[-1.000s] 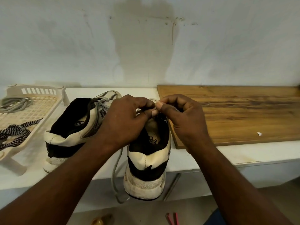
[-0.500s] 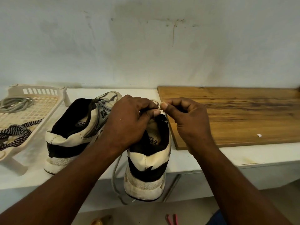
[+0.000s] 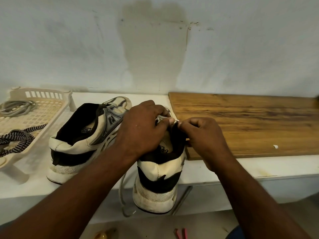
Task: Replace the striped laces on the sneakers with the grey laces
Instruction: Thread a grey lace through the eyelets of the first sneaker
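Observation:
Two white and black sneakers stand on the white shelf, heels toward me. The right sneaker [image 3: 158,173] hangs its heel over the shelf edge. My left hand [image 3: 143,125] covers its tongue and pinches a grey lace [image 3: 160,117] at the eyelets. My right hand [image 3: 202,133] pinches the lace's tip beside the left thumb, at the shoe's right side. A loose end of the grey lace [image 3: 122,192] dangles below the shelf on the left of that shoe. The left sneaker [image 3: 82,140] lies untouched. Striped laces [image 3: 15,138] and another grey lace [image 3: 16,107] lie in a cream basket [image 3: 50,109].
A wooden board [image 3: 250,123] lies on the shelf right of the shoes, touching the right hand's knuckles. The wall stands close behind. Below the shelf edge a grey rod [image 3: 182,199] and pink-handled tool [image 3: 181,233] show on the floor side.
Both hands shifted slightly right and farther along the shoe. My right hand dropped lower beside the shoe's right side, still pinching the lace tip.

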A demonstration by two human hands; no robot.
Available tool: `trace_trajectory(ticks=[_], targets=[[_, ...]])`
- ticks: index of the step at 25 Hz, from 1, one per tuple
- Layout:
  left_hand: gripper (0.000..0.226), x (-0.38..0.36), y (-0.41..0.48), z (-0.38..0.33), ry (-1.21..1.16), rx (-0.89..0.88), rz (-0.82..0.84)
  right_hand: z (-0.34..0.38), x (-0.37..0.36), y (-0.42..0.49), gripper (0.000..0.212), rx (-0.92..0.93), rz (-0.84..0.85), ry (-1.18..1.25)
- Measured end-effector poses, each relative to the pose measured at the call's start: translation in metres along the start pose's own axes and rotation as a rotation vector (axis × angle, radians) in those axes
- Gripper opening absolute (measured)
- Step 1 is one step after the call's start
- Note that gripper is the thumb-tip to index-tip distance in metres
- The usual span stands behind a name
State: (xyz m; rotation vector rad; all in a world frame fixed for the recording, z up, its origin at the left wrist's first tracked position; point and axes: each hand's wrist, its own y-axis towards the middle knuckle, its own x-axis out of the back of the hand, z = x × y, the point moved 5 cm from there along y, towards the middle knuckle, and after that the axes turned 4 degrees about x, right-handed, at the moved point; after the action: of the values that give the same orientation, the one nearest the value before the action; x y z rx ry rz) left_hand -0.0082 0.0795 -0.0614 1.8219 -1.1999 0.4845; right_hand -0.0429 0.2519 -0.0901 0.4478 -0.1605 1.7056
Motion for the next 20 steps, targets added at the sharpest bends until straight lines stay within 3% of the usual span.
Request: trace_trajectory(ticks=[8, 14, 20], targets=[[0.022, -0.006, -0.001, 0.010, 0.072, 0.158, 0.139, -0.006, -0.002, 0.002, 0.021, -0.236, 0.111, 0.286], [0.016, -0.015, -0.003, 0.013, -0.019, 0.251, 0.147, -0.008, -0.003, 0.002, 0.025, -0.230, 0.136, 0.359], [0.010, -0.018, -0.002, 0.011, -0.034, 0.232, 0.203, -0.011, -0.003, 0.002, 0.026, -0.219, 0.144, 0.344]])
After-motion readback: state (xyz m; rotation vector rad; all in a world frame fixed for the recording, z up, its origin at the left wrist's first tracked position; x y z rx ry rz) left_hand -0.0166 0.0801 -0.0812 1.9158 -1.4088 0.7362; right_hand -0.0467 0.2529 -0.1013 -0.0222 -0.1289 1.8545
